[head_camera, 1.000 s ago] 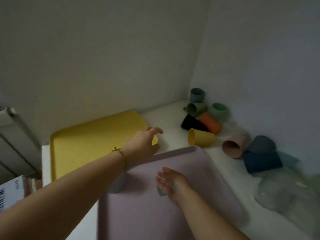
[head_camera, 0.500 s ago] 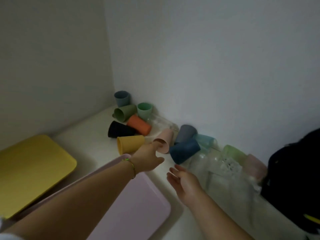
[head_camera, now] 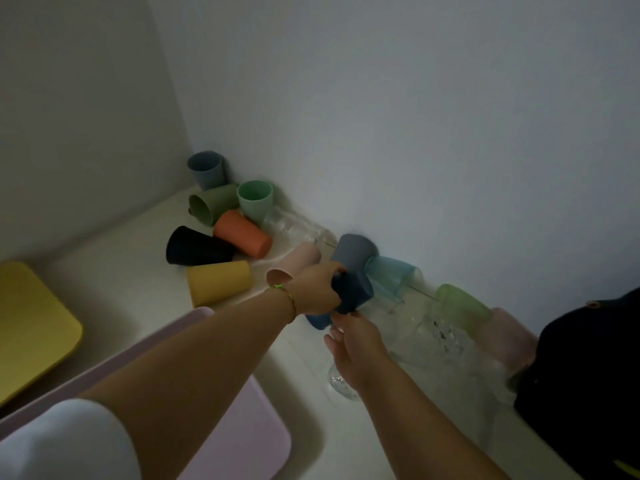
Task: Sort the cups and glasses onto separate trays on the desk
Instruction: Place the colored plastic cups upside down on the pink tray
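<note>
My left hand is closed around a dark blue cup lying by the right wall. My right hand hovers just below it, over a clear stemmed glass; whether it grips the glass is unclear. Plastic cups lie in the corner: yellow, black, orange, pink, slate grey. Several clear and tinted glasses lie along the wall. The yellow tray and the pink tray are at the left.
A grey-blue cup and a mint cup stand upright in the corner, with an olive cup on its side. A black object sits at the right edge. Walls close in at the back and right.
The view swung right from the trays to the cups. My left hand reached forward and closed on the dark blue cup. My right hand moved over the clear glasses.
</note>
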